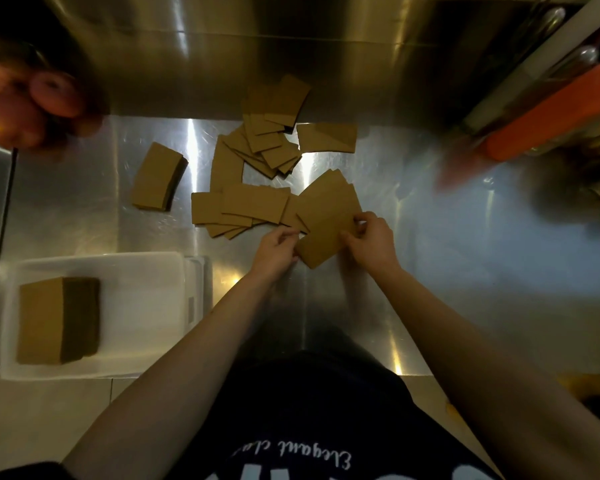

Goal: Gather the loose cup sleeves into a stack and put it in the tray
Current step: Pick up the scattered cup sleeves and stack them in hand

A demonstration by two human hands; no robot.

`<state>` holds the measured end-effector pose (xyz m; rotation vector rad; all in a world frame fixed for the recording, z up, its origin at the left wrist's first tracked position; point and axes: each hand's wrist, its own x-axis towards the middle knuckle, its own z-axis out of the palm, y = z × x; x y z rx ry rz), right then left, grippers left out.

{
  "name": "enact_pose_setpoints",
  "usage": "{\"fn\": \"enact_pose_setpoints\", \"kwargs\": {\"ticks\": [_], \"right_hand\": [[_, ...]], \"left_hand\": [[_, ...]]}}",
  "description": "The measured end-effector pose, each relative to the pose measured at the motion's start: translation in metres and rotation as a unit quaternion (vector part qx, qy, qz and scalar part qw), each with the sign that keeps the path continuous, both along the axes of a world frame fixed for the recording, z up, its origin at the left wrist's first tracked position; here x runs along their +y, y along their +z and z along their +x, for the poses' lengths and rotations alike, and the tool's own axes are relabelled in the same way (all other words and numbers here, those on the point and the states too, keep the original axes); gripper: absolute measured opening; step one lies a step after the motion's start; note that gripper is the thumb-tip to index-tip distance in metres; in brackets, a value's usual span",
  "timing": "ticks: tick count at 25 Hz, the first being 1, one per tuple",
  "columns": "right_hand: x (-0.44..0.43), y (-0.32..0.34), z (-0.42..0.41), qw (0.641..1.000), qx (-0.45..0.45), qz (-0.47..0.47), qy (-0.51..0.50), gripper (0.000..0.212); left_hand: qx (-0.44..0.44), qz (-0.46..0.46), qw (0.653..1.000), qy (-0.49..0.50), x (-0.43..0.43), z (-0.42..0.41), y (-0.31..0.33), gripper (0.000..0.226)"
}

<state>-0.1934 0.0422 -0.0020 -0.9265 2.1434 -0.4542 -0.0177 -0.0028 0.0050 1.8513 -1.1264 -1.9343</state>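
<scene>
squaring a small bundle of cup sleeves [323,223], left hand [274,249] and right hand [373,242] pinching its near edges; tray [146,271] left of hands. light, thin card (slides, fans easily), grip edges.

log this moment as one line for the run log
step: gathering | both hands: left hand, right hand holding small bunch of sleeves | tray: one stack inside | counter: loose sleeves, side stack
</scene>
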Motion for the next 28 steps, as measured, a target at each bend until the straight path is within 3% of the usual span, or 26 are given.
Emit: {"fn": "enact_pose_setpoints", "kwargs": {"ticks": [5, 13, 17, 20, 23, 28], "right_hand": [[0.009, 0.001, -0.007, 0.998, -0.053, -0.004, -0.020, 0.019], [0.000, 0.031, -0.008, 0.988, -0.106, -0.054, 0.096, 0.025], [-0.010, 0.044, 0.005, 0.977, -0.078, -0.090, 0.179, 0.019], [-0.014, 0.046, 0.011, 0.971, -0.075, -0.103, 0.202, 0.016], [-0.021, 0.034, 0.002, 0.987, -0.036, -0.104, 0.121, 0.025], [-0.029, 0.009, -0.022, 0.998, 0.044, -0.014, 0.037, 0.062]], "left_hand": [[0.019, 0.031, 0.999, 0.006, 0.004, 0.004, 0.005, 0.021], [0.133, 0.167, 0.976, -0.051, 0.003, 0.014, 0.023, 0.035], [0.215, 0.208, 0.949, -0.097, 0.001, 0.024, 0.015, 0.061], [0.226, 0.219, 0.945, -0.084, 0.002, 0.029, 0.009, 0.069], [0.246, 0.226, 0.942, -0.020, 0.004, 0.037, 0.002, 0.072], [0.303, 0.231, 0.922, 0.067, 0.006, 0.054, -0.009, 0.072]]}}
